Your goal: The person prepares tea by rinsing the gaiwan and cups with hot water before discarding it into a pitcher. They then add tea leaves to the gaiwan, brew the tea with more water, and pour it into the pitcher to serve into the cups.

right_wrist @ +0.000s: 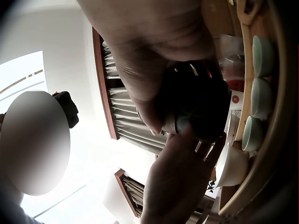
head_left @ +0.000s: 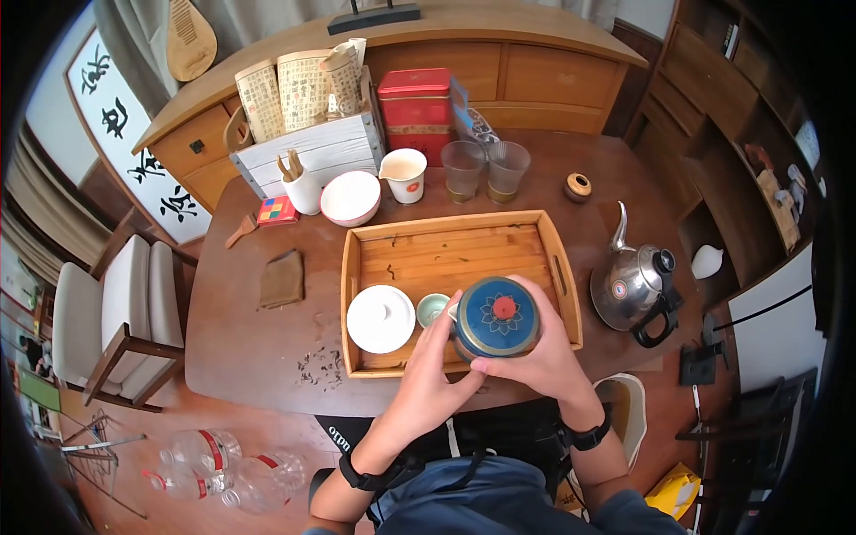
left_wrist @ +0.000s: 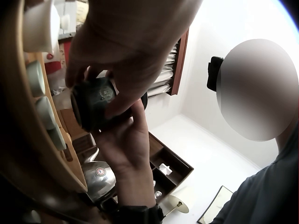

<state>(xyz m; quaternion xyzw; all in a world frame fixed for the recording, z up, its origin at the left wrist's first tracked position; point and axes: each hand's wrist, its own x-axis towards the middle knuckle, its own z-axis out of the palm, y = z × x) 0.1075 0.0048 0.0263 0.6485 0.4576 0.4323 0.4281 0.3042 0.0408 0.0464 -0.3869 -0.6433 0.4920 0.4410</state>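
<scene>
Wooden and rectangular, the tray [head_left: 352, 267] lies before us, a steel kettle [head_left: 620, 294] standing just off its three o'clock side. Our left hand [head_left: 428, 374] and right hand [head_left: 551, 358] curl part-open round opposite sides of a blue-lidded jar [head_left: 481, 332], gripping it over the tray's five o'clock. Towards eight o'clock sits a white lidded vessel [head_left: 379, 330], beside a pale green cup [head_left: 432, 308].

left hand [head_left: 430, 382] curved | right hand [head_left: 548, 352] curved | 2 forearms [head_left: 382, 446] angled inward
</scene>
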